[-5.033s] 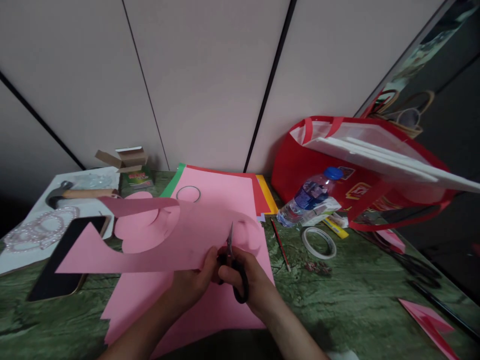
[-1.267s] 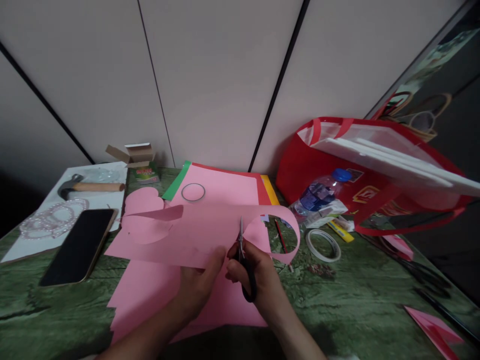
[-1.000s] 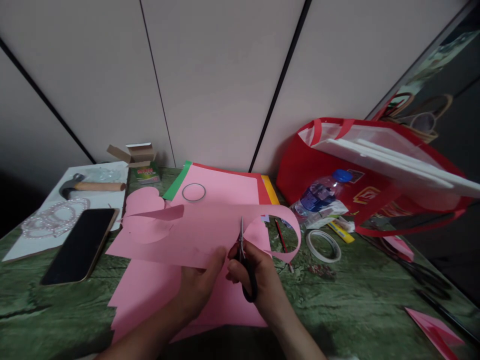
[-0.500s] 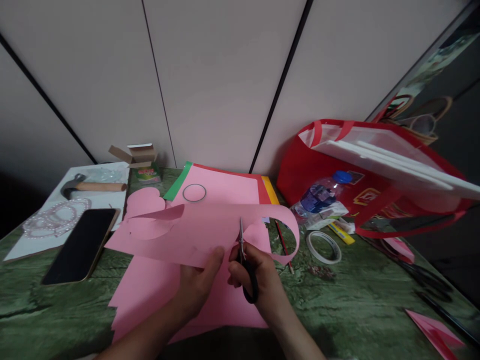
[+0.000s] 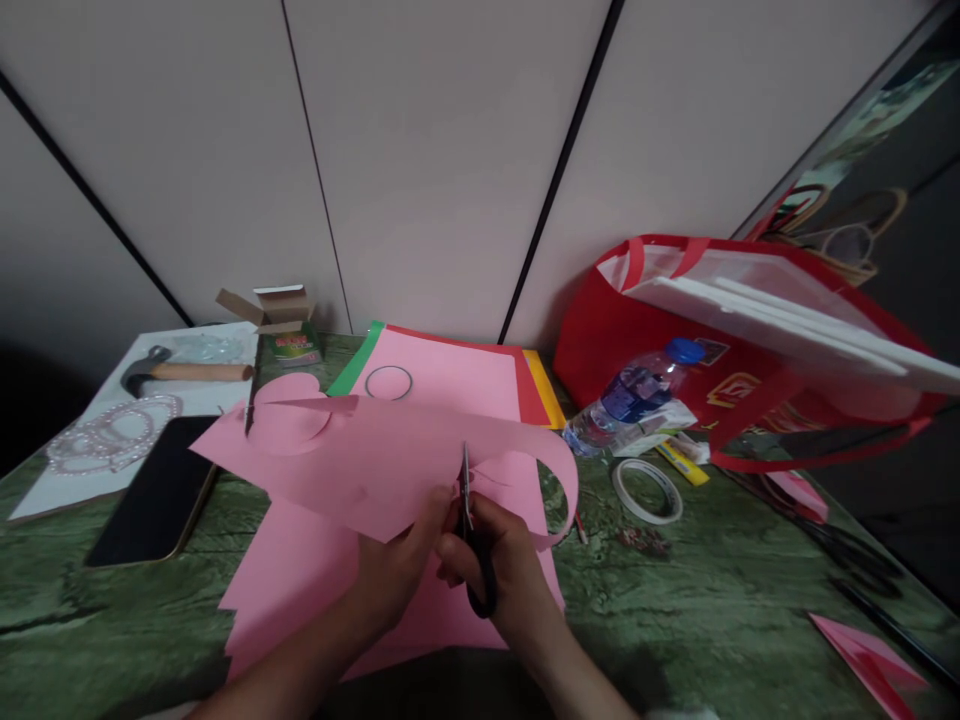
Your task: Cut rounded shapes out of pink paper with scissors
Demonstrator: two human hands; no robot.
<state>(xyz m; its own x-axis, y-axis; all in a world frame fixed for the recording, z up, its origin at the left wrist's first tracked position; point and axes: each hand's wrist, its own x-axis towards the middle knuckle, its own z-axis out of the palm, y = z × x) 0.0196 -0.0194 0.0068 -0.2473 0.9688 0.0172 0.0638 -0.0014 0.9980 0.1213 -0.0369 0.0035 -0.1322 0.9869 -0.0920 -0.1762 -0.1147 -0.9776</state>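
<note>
A raised sheet of pink paper (image 5: 337, 460) is pinched at its near edge by my left hand (image 5: 405, 555), thumb on top. My right hand (image 5: 502, 565) is closed around the black handles of scissors (image 5: 480, 580). The scissor blades point away from me and lie across the paper, close to my left thumb. To the right of the blades a cut strip of the same sheet curls round in a loop. Beneath it lies a stack of pink sheets (image 5: 315, 580). A rounded pink paper cutout (image 5: 289, 410) shows behind the sheet's left part.
On the left are a phone (image 5: 154, 490), a hammer (image 5: 199, 371), a beaded string (image 5: 112, 435) and a small open box (image 5: 289, 340). On the right are a tape roll (image 5: 646, 491), a water bottle (image 5: 634, 395), a red bag (image 5: 720, 340) and another pair of scissors (image 5: 855, 555).
Both hands, the pink sheet and the scissors have shifted slightly left. The blades sit further left along the sheet, and the curled strip has moved left too.
</note>
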